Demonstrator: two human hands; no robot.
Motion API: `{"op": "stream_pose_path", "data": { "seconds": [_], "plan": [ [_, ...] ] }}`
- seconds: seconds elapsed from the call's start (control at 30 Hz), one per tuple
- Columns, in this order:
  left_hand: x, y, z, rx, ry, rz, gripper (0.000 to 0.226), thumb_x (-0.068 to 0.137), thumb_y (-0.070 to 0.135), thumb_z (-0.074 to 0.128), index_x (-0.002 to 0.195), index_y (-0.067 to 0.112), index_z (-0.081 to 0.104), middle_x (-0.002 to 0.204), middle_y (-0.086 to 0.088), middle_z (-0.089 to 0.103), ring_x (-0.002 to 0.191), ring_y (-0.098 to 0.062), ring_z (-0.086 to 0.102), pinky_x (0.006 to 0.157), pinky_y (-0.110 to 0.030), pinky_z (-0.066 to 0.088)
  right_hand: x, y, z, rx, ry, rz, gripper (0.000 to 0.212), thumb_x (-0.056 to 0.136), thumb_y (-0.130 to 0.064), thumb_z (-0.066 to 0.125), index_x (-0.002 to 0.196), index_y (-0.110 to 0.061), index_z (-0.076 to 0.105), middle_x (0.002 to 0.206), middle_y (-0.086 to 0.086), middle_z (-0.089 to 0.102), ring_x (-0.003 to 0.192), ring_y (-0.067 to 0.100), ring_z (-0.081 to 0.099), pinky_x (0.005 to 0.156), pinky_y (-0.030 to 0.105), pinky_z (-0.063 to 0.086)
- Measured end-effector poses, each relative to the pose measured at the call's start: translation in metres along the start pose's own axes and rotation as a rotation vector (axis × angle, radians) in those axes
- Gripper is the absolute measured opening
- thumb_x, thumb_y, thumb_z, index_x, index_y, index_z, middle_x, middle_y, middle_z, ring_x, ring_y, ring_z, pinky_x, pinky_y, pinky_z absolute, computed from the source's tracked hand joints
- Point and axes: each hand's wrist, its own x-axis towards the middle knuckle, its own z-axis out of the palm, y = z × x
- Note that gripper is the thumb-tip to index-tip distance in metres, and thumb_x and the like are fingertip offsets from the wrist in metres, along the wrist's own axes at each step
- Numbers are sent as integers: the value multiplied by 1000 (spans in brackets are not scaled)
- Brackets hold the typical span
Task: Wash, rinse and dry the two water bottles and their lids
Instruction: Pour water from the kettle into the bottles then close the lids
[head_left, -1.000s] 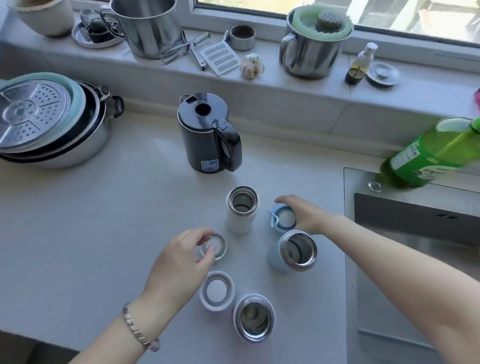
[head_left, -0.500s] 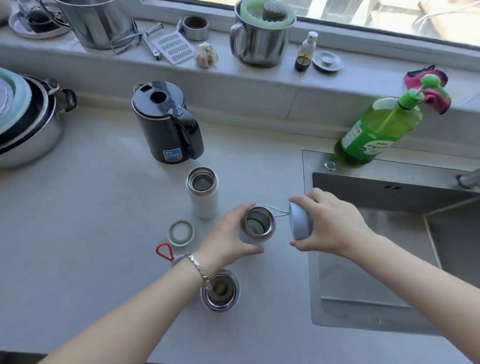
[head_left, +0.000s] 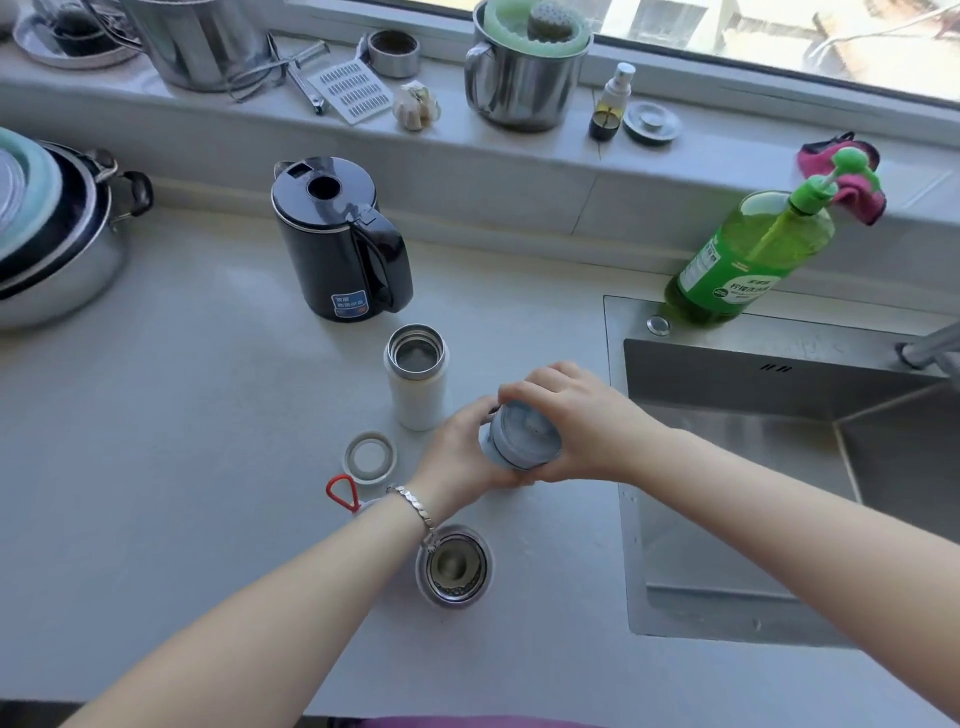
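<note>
My left hand (head_left: 457, 447) grips the pale blue bottle from the left; its body is mostly hidden. My right hand (head_left: 571, 415) presses the blue lid (head_left: 524, 436) down on top of that bottle. Behind them a white bottle (head_left: 416, 376) stands upright and open on the counter. A white ring-shaped lid part (head_left: 370, 457) lies flat to the left. A lid with a red loop (head_left: 343, 492) peeks out from under my left wrist. An open steel-rimmed cup (head_left: 454, 566) stands near the front.
A black kettle (head_left: 340, 241) stands behind the white bottle. The steel sink (head_left: 779, 415) opens to the right, with a green soap bottle (head_left: 748, 260) at its back rim. Stacked pots (head_left: 52, 228) sit far left. The windowsill holds a steel mug (head_left: 519, 78) and small items.
My right hand brought the blue lid from beside the bottle onto its mouth. My left hand kept hold of the bottle. The camera view shifted slightly.
</note>
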Motion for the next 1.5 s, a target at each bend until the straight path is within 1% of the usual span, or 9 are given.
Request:
{"op": "stream_pose_path", "data": {
  "seconds": [0.27, 0.47, 0.73, 0.83, 0.93, 1.1, 1.3, 1.43, 1.5],
  "plan": [
    [4, -13, -1, -74, -50, -9, 71, 56, 11, 87, 96, 54, 46, 97, 33, 56, 91, 26, 47, 85, -10, 39, -4, -20, 17, 68, 175, 231, 78, 59, -56, 78, 122, -15, 54, 96, 11, 49, 90, 32, 52, 64, 35, 43],
    [6, -19, 1, -144, -38, -12, 61, 49, 22, 81, 96, 52, 56, 96, 22, 65, 88, -2, 59, 84, -21, 46, 3, -46, 23, 93, 153, 558, 80, 74, -67, 57, 136, -24, 30, 119, 6, 37, 115, 23, 38, 80, 33, 41],
    [0, -1, -15, 81, -187, 78, 99, 62, 12, 82, 133, 48, 25, 131, 19, 43, 121, 0, 43, 96, -13, 35, -58, 1, 70, 820, 280, 633, 99, 60, -44, 53, 146, -16, 13, 143, -5, 23, 137, 13, 20, 113, 35, 24],
    [0, 20, -28, 227, -250, 237, 97, 65, 15, 81, 130, 55, 19, 137, 22, 34, 127, 5, 33, 98, -10, 32, -44, -1, 97, 921, 73, 626, 87, 69, -17, 72, 142, -18, 25, 144, -2, 30, 132, 11, 31, 95, 12, 33],
    [9, 38, -33, 381, -278, 288, 80, 66, 24, 81, 132, 44, 40, 128, 16, 48, 116, 0, 44, 90, -19, 43, -12, -11, 113, 1158, 235, 626, 76, 52, -15, 83, 118, -20, 45, 105, -8, 59, 94, 7, 57, 67, 10, 43],
    [9, 44, -25, 408, -143, 288, 74, 58, 27, 85, 125, 20, 55, 109, 4, 59, 101, -16, 54, 79, -17, 43, 3, -14, 114, 1142, 396, 704, 69, 53, -20, 86, 110, -23, 49, 88, -14, 65, 82, 4, 62, 60, 11, 44],
    [-13, 57, -18, 387, 131, 138, 64, 59, 34, 84, 113, 25, 51, 92, 10, 56, 85, -13, 55, 75, -27, 46, -11, -21, 97, 1126, 401, 667, 105, 53, -22, 81, 139, -34, 22, 109, -9, 61, 96, 13, 60, 81, 25, 49],
    [-7, 80, -51, 505, -348, 284, 77, 60, 10, 77, 125, 35, 44, 122, 19, 48, 117, -8, 44, 94, -16, 36, -24, -18, 77, 1073, 362, 555, 115, 58, -9, 81, 145, -32, 10, 104, -11, 56, 93, 15, 57, 76, 20, 42],
    [-1, 91, -67, 707, -579, 240, 98, 64, 17, 76, 136, 54, 21, 151, 18, 13, 136, -4, 13, 106, -21, 18, -30, -17, 69, 1050, 308, 502, 119, 60, -5, 80, 147, -30, 3, 98, -21, 48, 93, 14, 55, 78, 20, 41]
  ]
}}
